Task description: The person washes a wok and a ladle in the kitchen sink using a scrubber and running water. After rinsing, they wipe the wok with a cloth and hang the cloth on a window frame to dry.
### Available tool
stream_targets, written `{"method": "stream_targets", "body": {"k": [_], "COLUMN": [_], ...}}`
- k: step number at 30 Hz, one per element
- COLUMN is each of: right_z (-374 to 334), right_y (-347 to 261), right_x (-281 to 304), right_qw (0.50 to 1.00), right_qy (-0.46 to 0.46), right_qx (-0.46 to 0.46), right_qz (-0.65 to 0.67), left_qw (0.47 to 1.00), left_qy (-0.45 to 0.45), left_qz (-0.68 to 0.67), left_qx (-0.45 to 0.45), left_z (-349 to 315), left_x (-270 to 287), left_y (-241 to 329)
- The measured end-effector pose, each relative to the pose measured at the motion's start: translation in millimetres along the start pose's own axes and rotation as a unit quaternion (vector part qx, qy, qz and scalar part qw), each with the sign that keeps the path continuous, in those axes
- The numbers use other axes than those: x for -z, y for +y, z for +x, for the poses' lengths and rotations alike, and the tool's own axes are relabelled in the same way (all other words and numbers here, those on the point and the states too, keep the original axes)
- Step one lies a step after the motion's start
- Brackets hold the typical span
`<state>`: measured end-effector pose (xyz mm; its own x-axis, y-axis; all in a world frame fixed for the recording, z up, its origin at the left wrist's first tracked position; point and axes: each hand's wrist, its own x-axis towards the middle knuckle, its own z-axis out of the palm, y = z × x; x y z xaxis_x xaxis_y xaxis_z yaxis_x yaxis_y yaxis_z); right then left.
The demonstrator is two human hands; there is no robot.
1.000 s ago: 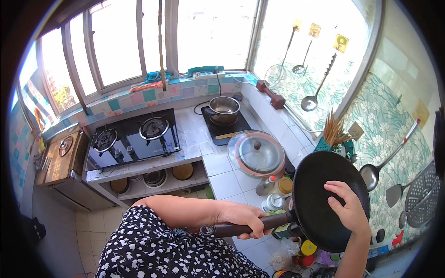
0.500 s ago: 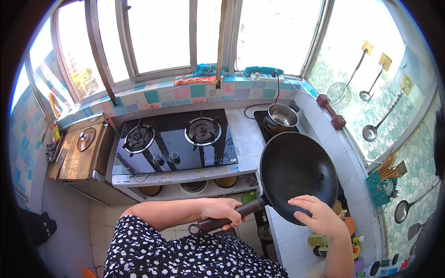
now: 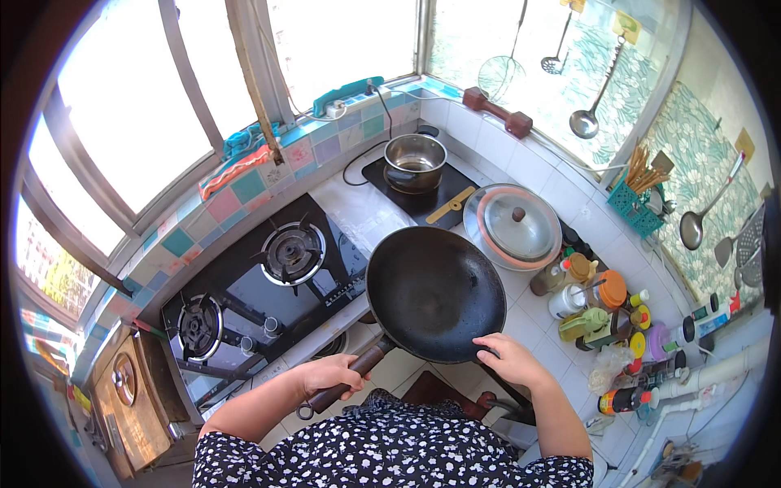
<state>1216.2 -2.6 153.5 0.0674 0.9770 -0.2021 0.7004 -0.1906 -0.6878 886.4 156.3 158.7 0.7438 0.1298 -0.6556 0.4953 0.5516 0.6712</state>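
A black wok (image 3: 435,293) with a dark wooden handle is held in front of me, its bare inside facing up. My left hand (image 3: 333,379) is closed round the handle, near the metal ring at its end. At the wok's lower right rim is my right hand (image 3: 514,361), fingertips just over the edge and thumb beside it, pinching the rim. Beyond the wok, a steel pot (image 3: 415,165) stands on a black induction cooker (image 3: 449,209). A lidded round pan (image 3: 512,227) sits to the right of that cooker.
A black two-burner gas stove (image 3: 268,285) lies to the left. Jars and bottles (image 3: 592,317) crowd the right counter. A teal utensil basket (image 3: 633,207) and hanging ladles (image 3: 586,122) are on the right wall. A wooden cabinet (image 3: 134,407) stands at far left.
My view has turned right, bringing the lidded pan and jars into sight. The wok is still held in front of me. My right hand has moved from over the wok to its rim.
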Motion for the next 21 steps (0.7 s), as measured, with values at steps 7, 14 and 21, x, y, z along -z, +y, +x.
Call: {"method": "stream_targets", "body": {"k": [7, 14, 21], "right_z": [-77, -132, -164], "right_y": [85, 129, 131], "right_x": [-4, -20, -39], "right_qw": [0.974, 0.963, 0.944], "right_qy": [0.176, 0.185, 0.210], "right_qx": [-0.134, -0.197, -0.254], "right_qz": [-0.047, -0.021, -0.024], "left_qw": [0.989, 0.965, 0.934], "left_qy": [-0.122, -0.187, -0.246], "left_qz": [0.050, 0.148, 0.216], "left_qx": [0.066, 0.109, 0.143], "left_z": [91, 152, 202], "left_x": [-19, -39, -51], "left_y": [-3, 8, 40]}}
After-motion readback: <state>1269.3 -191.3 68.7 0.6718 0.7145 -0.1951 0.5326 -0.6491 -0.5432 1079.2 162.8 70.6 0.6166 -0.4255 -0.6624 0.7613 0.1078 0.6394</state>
